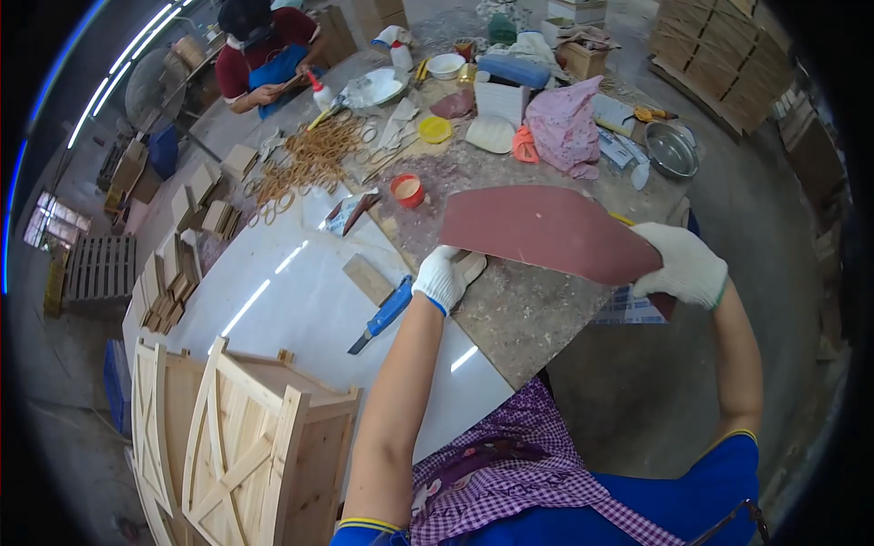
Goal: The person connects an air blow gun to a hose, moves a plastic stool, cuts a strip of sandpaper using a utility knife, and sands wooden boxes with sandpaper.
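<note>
A large reddish-brown sheet of sandpaper (537,232) is stretched between my two white-gloved hands above the table. My left hand (441,278) is closed at its lower left corner, with the fingers partly hidden. At the other end, my right hand (685,264) grips the curled right side, and a flap with blue print on its back hangs below. A blue utility knife (391,309) with its blade out lies beside my left hand. Next to it rests a flat wooden strip (367,278). A folded piece of sandpaper (350,215) sits farther back.
Wooden crates (264,428) stand at the front left. Rubber bands (309,159), a red cup (407,190), a yellow lid (435,129), a pink cloth (564,127) and a metal bowl (671,150) cover the table (519,318). Another person (264,55) works across the table.
</note>
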`<state>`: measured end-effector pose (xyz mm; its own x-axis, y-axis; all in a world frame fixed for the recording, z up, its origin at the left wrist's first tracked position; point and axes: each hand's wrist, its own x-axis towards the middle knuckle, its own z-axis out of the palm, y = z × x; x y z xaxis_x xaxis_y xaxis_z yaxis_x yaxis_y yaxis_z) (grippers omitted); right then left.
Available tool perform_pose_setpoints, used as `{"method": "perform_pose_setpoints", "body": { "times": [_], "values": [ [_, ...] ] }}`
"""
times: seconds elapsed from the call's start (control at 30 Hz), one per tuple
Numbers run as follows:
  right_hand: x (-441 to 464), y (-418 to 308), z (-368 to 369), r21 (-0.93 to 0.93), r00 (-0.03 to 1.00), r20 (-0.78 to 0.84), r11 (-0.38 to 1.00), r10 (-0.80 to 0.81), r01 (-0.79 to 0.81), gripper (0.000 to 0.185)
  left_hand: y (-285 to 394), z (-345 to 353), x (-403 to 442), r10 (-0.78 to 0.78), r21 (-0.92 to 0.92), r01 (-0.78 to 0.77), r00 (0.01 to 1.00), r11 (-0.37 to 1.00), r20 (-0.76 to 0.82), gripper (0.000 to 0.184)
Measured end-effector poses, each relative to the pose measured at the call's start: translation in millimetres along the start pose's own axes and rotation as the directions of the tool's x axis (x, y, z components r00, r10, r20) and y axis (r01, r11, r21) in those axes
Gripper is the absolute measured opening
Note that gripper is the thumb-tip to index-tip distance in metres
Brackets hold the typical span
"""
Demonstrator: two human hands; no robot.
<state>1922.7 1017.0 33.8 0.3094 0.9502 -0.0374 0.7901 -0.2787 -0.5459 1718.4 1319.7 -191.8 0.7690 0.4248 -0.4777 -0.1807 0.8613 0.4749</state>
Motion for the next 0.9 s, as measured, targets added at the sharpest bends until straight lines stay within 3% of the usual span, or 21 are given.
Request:
{"method": "perform_pose_setpoints", "body": {
  "times": [0.07, 0.13, 0.23, 0.27, 0.3, 0.33, 0.37, 0.43, 0.47, 0.5, 0.53, 0.57, 0.63, 0.7, 0.73, 0.77, 0.83, 0.87, 0.9],
  "values": [
    [-11, -8, -6, -0.003, 0.999, 0.035, 1.0, 0.026, -0.026, 0.062, 0, -5, -19, 0.026, 0.027, -0.025, 0.998, 0.999, -0.055, 0.04],
    [-19, -20, -8, -0.014, 0.997, 0.072, 1.0, -0.008, 0.009, 0.062, -7, -6, -64, 0.167, 0.121, -0.171, 0.985, 0.978, 0.041, 0.047],
    [-27, -24, -2, -0.041, 0.986, 0.115, 0.991, -0.12, 0.126, 0.059, -18, -21, -169, 0.14, 0.164, -0.158, 0.983, 0.974, 0.115, 0.049],
    [-27, -27, -1, -0.088, 0.981, 0.147, 0.986, -0.127, 0.141, 0.056, -15, -29, -210, 0.044, 0.565, -0.087, 0.995, 0.821, 0.089, 0.044],
    [-26, -30, 0, -0.135, 0.975, 0.178, 0.978, -0.135, 0.16, 0.054, -13, -36, -250, -0.035, 0.859, -0.001, 0.999, 0.512, 0.022, 0.04],
    [-24, -32, 1, -0.133, 0.972, 0.185, 0.976, -0.146, 0.172, 0.054, -21, -37, -286, -0.051, 0.932, -0.083, 0.993, 0.353, 0.108, 0.039],
    [-22, -34, 2, -0.244, 0.966, 0.177, 0.942, -0.19, 0.23, 0.047, -25, -33, -317, -0.082, 0.968, -0.169, 0.979, 0.186, 0.186, 0.038],
    [-15, -45, 7, -0.35, 0.951, 0.185, 0.888, -0.247, 0.299, 0.04, -22, -24, -364, -0.283, 0.917, -0.02, 0.948, 0.398, 0.144, 0.042],
    [-9, -55, 9, -0.358, 0.922, 0.238, 0.855, -0.304, 0.374, 0.038, -25, -30, -376, -0.24, 0.787, -0.041, 0.942, 0.616, 0.236, 0.05],
    [-3, -66, 12, -0.365, 0.887, 0.289, 0.815, -0.359, 0.449, 0.035, -33, -29, -381, 0.082, 0.717, -0.211, 0.974, 0.664, 0.211, 0.054],
    [1, -75, 17, -0.368, 0.879, 0.297, 0.805, -0.372, 0.465, 0.035, -41, -23, -383, 0.393, 0.653, -0.39, 0.907, 0.649, 0.15, 0.059],
    [4, -83, 22, -0.337, 0.85, 0.3, 0.785, -0.433, 0.519, 0.034, -38, -30, -369, 0.54, 0.832, -0.441, 0.814, 0.336, 0.213, 0.08],
    [5, -103, 27, -0.308, 0.81, 0.311, 0.754, -0.497, 0.58, 0.032, -26, -25, -344, 0.574, 0.934, -0.323, 0.798, 0.151, 0.183, 0.089],
    [4, -119, 28, -0.369, 0.766, 0.338, 0.671, -0.547, 0.643, 0.035, -38, -68, -297, 0.426, 0.901, -0.372, 0.869, 0.224, 0.252, 0.104],
    [1, -123, 26, -0.374, 0.767, 0.34, 0.67, -0.544, 0.641, 0.035, -49, -72, -287, 0.35, 0.846, -0.335, 0.917, 0.415, 0.191, 0.095],
    [-2, -126, 22, -0.434, 0.761, 0.322, 0.627, -0.563, 0.648, 0.036, -55, -70, -283, 0.348, 0.843, -0.341, 0.916, 0.416, 0.199, 0.095],
    [-7, -127, 13, -0.5, 0.762, 0.305, 0.585, -0.571, 0.639, 0.038, -65, -63, -282, 0.071, 0.722, -0.237, 0.965, 0.65, 0.253, 0.083],
    [-7, -124, 5, -0.606, 0.81, 0.3, 0.555, -0.505, 0.57, 0.039, -68, -62, -288, -0.017, 0.684, -0.174, 0.964, 0.709, 0.264, 0.061],
    [-8, -119, -1, -0.702, 0.854, 0.285, 0.511, -0.436, 0.496, 0.039, -66, -60, -291, -0.028, 0.682, -0.173, 0.962, 0.711, 0.273, 0.061]
  ]
}}
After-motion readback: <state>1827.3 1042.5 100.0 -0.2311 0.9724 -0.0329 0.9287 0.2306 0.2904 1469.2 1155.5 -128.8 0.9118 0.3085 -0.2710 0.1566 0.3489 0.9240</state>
